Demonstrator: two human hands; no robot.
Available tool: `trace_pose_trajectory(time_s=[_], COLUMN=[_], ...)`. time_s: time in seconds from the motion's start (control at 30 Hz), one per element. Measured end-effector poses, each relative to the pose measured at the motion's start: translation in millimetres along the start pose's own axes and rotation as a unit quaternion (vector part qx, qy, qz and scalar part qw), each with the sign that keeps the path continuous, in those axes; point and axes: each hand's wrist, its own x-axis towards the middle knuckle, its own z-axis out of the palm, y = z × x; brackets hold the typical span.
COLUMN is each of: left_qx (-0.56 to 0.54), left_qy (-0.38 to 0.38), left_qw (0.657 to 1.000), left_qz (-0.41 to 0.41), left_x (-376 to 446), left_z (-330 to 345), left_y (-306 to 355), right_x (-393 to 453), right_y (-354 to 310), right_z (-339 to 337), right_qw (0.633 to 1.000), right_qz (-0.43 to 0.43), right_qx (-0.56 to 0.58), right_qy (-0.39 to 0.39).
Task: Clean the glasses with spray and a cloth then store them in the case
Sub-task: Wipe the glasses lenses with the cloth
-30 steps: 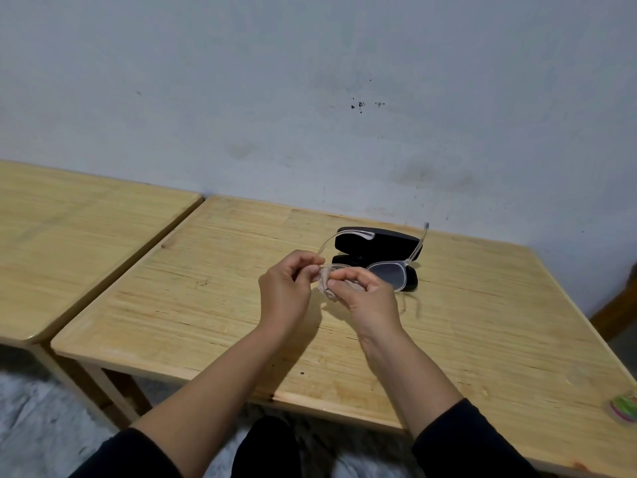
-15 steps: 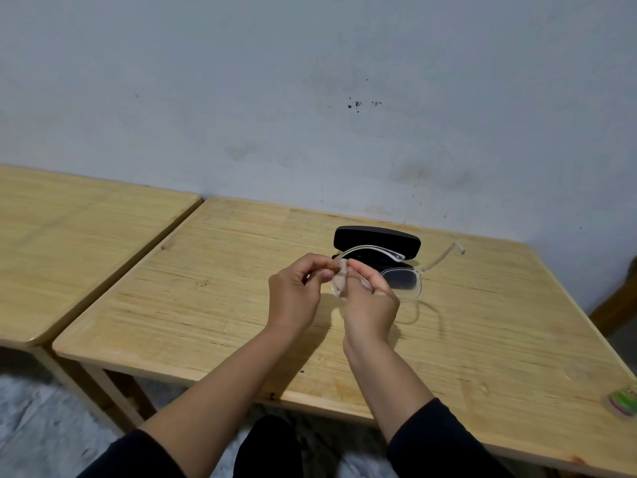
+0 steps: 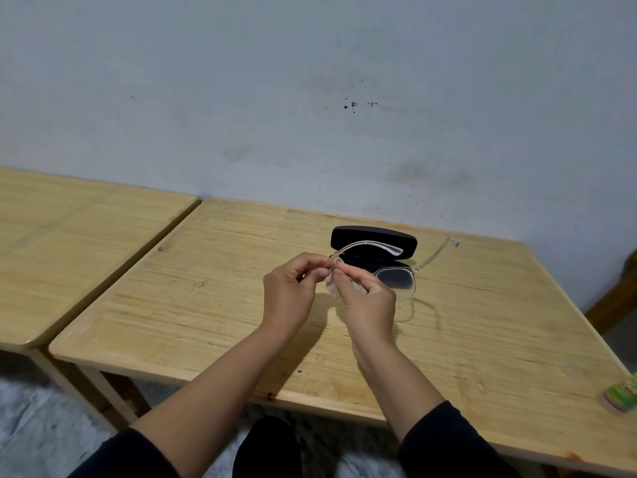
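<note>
Both hands held the clear-framed glasses (image 3: pixel 396 281) above the desk (image 3: pixel 213 305): left hand (image 3: pixel 289 291) pinching the frame, right hand (image 3: pixel 368 301) pressing a pale cloth (image 3: pixel 331 288) against one lens, black case (image 3: pixel 374 238) open behind.

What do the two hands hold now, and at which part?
The left hand pinches the clear glasses at the hinge corner of the frame. The right hand presses a small cloth against the lens there.

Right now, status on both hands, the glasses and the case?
Left hand pinching the glasses frame. Right hand rubbing a cloth on one lens. Case open behind, clear of the hands.
</note>
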Motion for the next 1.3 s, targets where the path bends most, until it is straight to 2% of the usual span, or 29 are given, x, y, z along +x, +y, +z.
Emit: trace_pose_trajectory(time_s=[0.5, 0.57, 0.73, 0.87, 0.97, 1.03, 1.17, 1.3], left_qx=[0.000, 0.008, 0.027, 0.032, 0.033, 0.034, 0.029, 0.023], left_qy=[0.011, 0.023, 0.038, 0.025, 0.005, 0.004, 0.005, 0.013], left_qw=[1.000, 1.000, 0.999, 0.999, 0.999, 0.999, 0.999, 0.999], left_qz=[0.001, -0.002, 0.005, 0.025, 0.037, 0.040, 0.031, 0.024], left_x=[10.2, 10.9, 8.5, -2.2, -10.0, -9.7, -4.0, -1.4], left_z=[-14.8, -15.8, -12.5, 0.7, 7.7, 8.3, 5.0, 0.4], left_y=[-3.9, -4.9, -6.9, -2.2, 0.9, 1.7, 2.4, 0.2], right_x=[17.9, 18.0, 9.3, -0.1, 1.4, 2.2, 4.0, 11.7], right_y=[-12.1, -12.7, -2.2, -1.9, -2.5, -3.1, -4.7, -10.0], right_z=[-13.4, -13.4, -3.8, 14.5, 22.3, 21.8, 9.1, -1.3], right_qw=[0.978, 0.982, 0.994, 0.986, 0.977, 0.983, 0.998, 0.997], right_qz=[0.010, 0.008, -0.001, -0.005, -0.003, -0.004, -0.006, 0.018], right_qx=[-0.121, -0.119, -0.105, 0.054, 0.106, 0.100, 0.000, -0.059], right_qy=[-0.172, -0.144, 0.029, 0.157, 0.184, 0.154, 0.060, -0.040])
